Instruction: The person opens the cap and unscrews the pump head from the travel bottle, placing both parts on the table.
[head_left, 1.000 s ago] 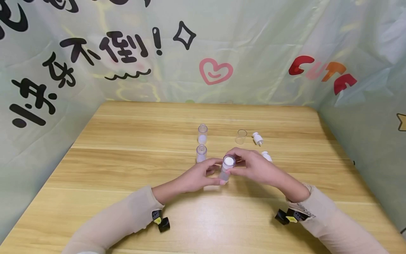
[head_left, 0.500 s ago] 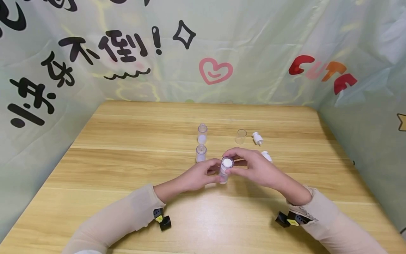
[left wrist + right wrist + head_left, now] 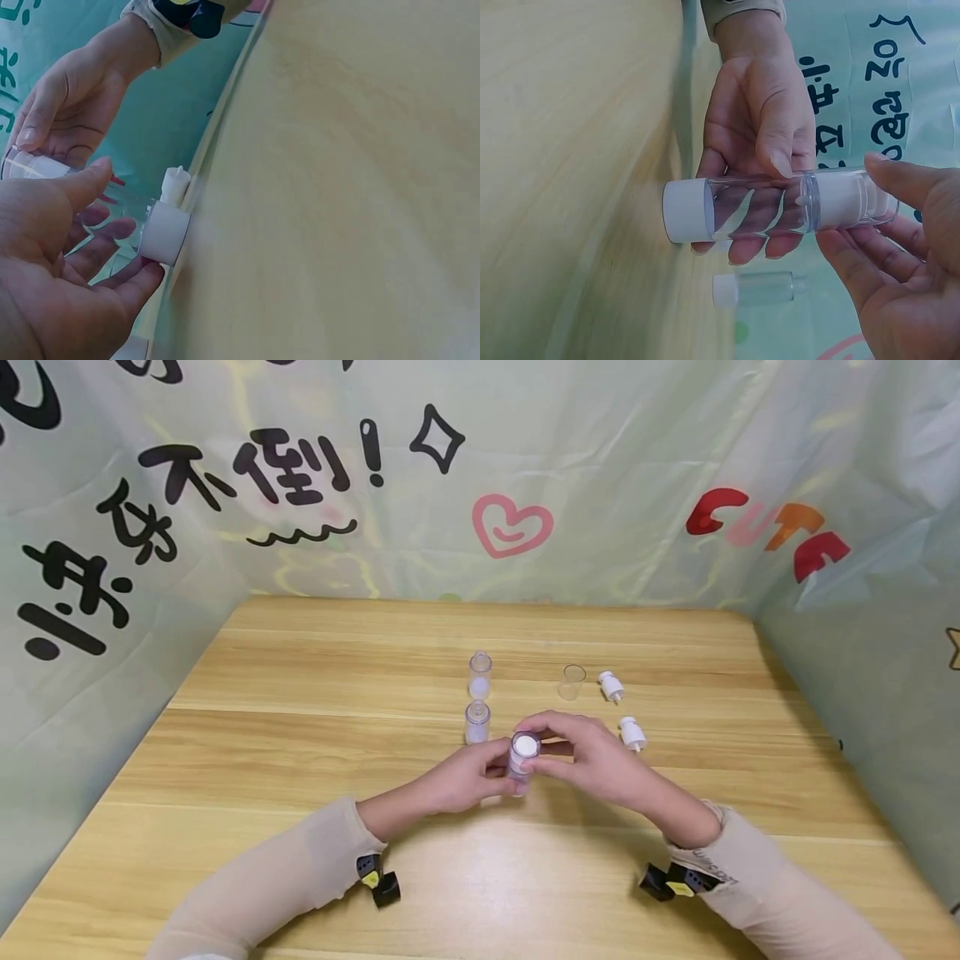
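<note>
In the head view a clear bottle [image 3: 524,755] stands between both hands, near the middle of the table. Its white base [image 3: 686,211], see-through body and white pump top under a clear cap [image 3: 847,196] show in the right wrist view. My left hand [image 3: 461,779] holds the lower body, thumb on one side and fingers behind. At the top, my right hand [image 3: 600,762] pinches the clear cap between thumb and fingers. The white base appears close to or on the tabletop in the left wrist view.
Behind the hands stand two clear bottles without pumps, one far [image 3: 480,676] and one nearer [image 3: 477,723]. To the right are a clear cap [image 3: 572,682] and two white pump heads, the far one [image 3: 611,687] and the near one [image 3: 632,734]. Printed cloth [image 3: 600,460] encloses the table.
The bottle and my right hand have shifted slightly left, and the bottle looks more upright. The nearer pump head is now less covered by my right hand.
</note>
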Action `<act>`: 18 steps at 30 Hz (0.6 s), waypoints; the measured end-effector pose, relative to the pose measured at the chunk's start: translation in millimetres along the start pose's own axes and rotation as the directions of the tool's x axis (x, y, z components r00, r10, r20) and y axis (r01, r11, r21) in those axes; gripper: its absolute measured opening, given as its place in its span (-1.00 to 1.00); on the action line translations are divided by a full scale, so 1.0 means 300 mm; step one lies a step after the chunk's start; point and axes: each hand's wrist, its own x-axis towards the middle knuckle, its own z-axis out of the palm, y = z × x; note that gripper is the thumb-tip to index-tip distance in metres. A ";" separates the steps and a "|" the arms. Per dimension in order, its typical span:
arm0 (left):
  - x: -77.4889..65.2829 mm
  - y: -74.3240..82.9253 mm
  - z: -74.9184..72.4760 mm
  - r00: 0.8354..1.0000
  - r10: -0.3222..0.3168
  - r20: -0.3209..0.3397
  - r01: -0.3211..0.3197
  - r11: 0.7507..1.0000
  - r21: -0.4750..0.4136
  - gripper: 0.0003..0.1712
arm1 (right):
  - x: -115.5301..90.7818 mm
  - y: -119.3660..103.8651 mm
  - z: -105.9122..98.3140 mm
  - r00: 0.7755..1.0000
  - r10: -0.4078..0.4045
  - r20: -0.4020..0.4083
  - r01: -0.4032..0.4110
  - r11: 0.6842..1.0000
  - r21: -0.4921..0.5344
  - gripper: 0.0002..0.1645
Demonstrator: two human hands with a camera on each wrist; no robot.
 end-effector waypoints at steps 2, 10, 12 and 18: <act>-0.007 -0.001 -0.008 1.000 0.001 -0.003 -0.001 1.000 0.025 -0.63 | 0.006 -0.002 0.007 1.000 -0.010 0.003 0.010 1.000 0.005 -0.62; -0.030 -0.016 -0.040 1.000 -0.012 -0.005 0.013 0.996 0.088 -0.58 | 0.032 0.003 0.031 0.999 -0.029 0.014 0.029 1.000 -0.011 -0.59; -0.036 -0.019 -0.046 1.000 -0.015 -0.006 0.016 0.997 0.075 -0.59 | 0.038 0.005 0.038 1.000 -0.022 0.013 0.023 1.000 -0.021 -0.58; -0.053 -0.029 -0.062 1.000 -0.020 -0.008 0.020 0.999 0.050 -0.52 | 0.055 0.004 0.059 1.000 -0.023 -0.002 0.023 1.000 -0.012 -0.57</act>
